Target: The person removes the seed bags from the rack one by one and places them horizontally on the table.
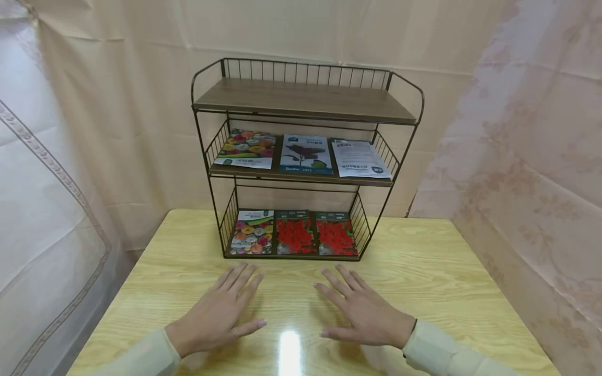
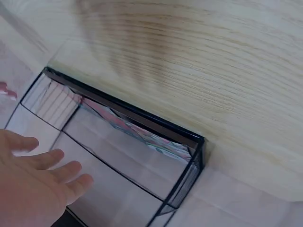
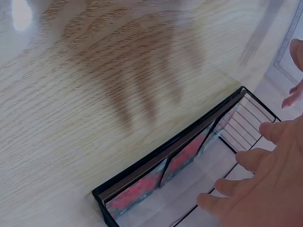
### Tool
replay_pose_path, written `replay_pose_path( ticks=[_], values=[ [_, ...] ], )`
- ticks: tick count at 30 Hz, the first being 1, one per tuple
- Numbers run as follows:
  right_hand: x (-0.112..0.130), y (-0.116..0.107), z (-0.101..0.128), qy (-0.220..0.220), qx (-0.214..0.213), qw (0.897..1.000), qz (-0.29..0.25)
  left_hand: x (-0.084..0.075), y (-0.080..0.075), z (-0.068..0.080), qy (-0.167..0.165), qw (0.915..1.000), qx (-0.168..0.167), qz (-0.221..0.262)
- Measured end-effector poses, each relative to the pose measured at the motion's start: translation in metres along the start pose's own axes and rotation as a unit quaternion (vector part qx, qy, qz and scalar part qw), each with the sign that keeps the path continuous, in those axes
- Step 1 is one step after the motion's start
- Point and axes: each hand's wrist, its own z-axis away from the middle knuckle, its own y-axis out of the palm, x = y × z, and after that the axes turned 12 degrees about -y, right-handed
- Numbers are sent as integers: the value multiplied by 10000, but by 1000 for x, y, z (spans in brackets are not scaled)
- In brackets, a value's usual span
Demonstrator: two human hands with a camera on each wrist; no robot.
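Note:
Both hands lie flat, palms down, on a light wooden table in front of a three-tier wire rack. My left hand has its fingers straight and spread, holding nothing, and so does my right hand. The rack's bottom shelf carries three seed packets: a mixed-flower one and two red-flower ones. Its middle shelf holds a flower packet, a dark-leaf packet and a white printed packet. In the wrist views my left fingers and my right fingers hover near the rack's base.
The rack's top wooden shelf is bare. Beige cloth hangs behind the rack, and pale patterned curtains close in both sides. The table's left edge and right edge lie near my forearms.

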Motion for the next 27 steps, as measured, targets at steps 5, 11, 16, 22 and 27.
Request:
replay_pose_path(
  ticks=[5,11,16,22,27],
  values=[
    [0,-6,-7,177,-156,9993,-294,7,-10,-10,-859,9886,388,1172],
    [-3,-23,-28,805,-672,9769,-1863,29,-28,-32,-2357,8929,774,3757],
    [-11,-44,-56,1511,-1038,9025,-3898,53,-50,-50,-2791,8135,658,5059],
    [-24,-72,-100,2041,-1413,8043,-5399,73,-78,-72,-3015,7651,331,5680],
    [-32,-87,-133,2102,-1530,7670,-5867,81,-95,-88,-3019,7371,78,6046]
  ],
)
